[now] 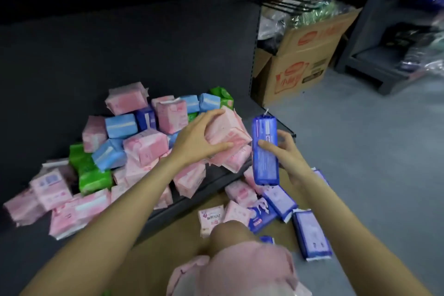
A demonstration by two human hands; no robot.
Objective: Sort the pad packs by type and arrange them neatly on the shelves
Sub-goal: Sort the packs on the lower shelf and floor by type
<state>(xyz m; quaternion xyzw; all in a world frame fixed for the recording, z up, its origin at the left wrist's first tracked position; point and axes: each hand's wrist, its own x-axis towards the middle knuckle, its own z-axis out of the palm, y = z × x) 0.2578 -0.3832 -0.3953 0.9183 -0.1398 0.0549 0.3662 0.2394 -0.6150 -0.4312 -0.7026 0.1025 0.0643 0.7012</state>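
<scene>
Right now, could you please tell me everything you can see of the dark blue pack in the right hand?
The dark blue pack is a long, narrow, soft plastic-wrapped packet with pale print too blurred to read and crimped ends. It stands nearly upright, held off the floor. The right hand grips its lower half, thumb on the front. Its left edge lies against or just beside the pink pack under the left hand.

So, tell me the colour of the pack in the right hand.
Purple-blue pack, head view.
</scene>
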